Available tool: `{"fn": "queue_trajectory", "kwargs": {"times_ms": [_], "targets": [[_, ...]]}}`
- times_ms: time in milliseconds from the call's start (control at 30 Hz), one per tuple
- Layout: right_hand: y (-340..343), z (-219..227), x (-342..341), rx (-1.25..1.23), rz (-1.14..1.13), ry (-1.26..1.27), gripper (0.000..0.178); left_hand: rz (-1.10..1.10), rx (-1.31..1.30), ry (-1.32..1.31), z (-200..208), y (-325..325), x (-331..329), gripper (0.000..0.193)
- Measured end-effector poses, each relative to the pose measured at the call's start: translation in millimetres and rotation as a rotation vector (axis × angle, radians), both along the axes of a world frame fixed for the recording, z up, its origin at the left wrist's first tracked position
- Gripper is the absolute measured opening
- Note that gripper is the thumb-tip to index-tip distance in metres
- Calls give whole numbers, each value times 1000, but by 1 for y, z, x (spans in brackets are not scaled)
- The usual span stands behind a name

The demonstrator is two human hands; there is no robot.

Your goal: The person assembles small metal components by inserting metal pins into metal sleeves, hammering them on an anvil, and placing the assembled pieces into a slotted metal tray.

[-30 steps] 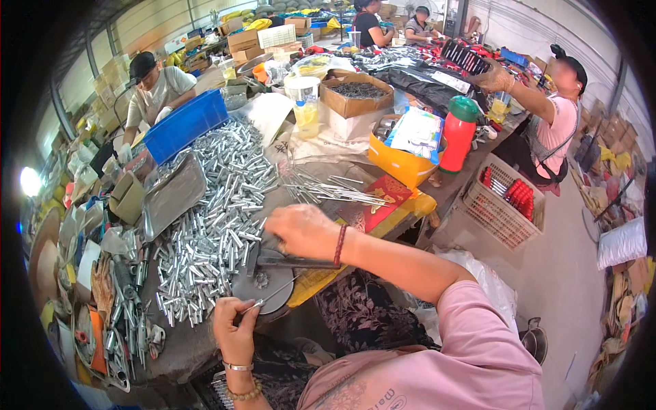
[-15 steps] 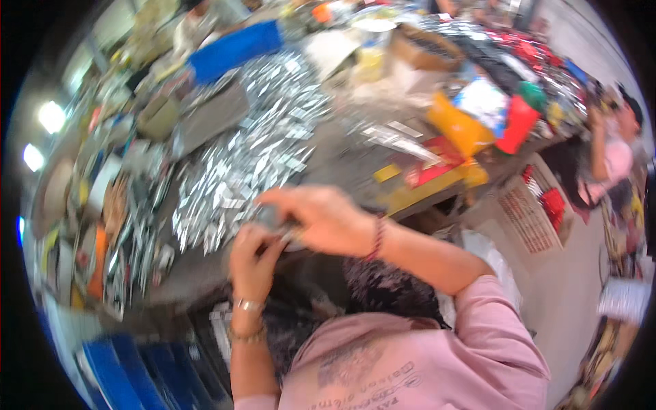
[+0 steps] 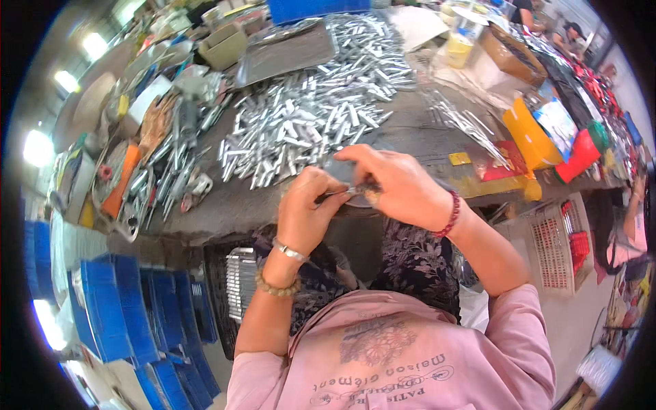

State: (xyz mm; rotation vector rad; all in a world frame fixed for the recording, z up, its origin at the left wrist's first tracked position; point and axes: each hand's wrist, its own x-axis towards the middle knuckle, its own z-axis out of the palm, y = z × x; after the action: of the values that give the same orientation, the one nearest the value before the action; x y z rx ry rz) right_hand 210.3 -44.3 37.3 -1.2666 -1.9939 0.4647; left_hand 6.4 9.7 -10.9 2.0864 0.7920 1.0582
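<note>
**Both my hands meet over a small metal piece at the bench edge**

The small metal piece (image 3: 351,192) sits between my hands, just above the near edge of the workbench (image 3: 198,220); my fingers hide most of it. My left hand (image 3: 309,205) pinches it narrowly between thumb and forefinger. My right hand (image 3: 406,190) comes in from the other side, forefinger reaching over and the other fingers curled; I cannot tell how firmly it grips. Behind my hands a round grey plate (image 3: 337,168) shows in part.

Just beyond lies a broad heap of shiny metal tubes (image 3: 301,126), with a grey tray (image 3: 290,55) at its far side. To my right are thin metal rods (image 3: 468,123), a red packet (image 3: 502,160), an orange container (image 3: 531,137) and a red bottle with a green top (image 3: 581,156) lying at a slant. Tools (image 3: 179,154) crowd together on my left beside a brown glove (image 3: 157,123). Below bench height, blue bins (image 3: 109,307) stand to my left and a pale crate (image 3: 550,249) to my right.
</note>
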Motion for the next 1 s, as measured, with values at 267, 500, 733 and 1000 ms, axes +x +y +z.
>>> {"fn": "queue_trajectory", "kwargs": {"times_ms": [267, 500, 733, 1000], "targets": [[7, 6, -44, 200, 12, -297, 11, 49, -10, -36, -38, 18, -36, 23], [0, -15, -27, 329, -58, -282, 23, -40, -259, -59, -27, 20, -14, 18], [-20, -23, 0, 327, -128, -188, 55, -33, -26, 33, -9, 16, -6, 12], [-13, -29, 30, 167, -401, -474, 18, 40, 34, 92, 6, 0, -16, 11]]}}
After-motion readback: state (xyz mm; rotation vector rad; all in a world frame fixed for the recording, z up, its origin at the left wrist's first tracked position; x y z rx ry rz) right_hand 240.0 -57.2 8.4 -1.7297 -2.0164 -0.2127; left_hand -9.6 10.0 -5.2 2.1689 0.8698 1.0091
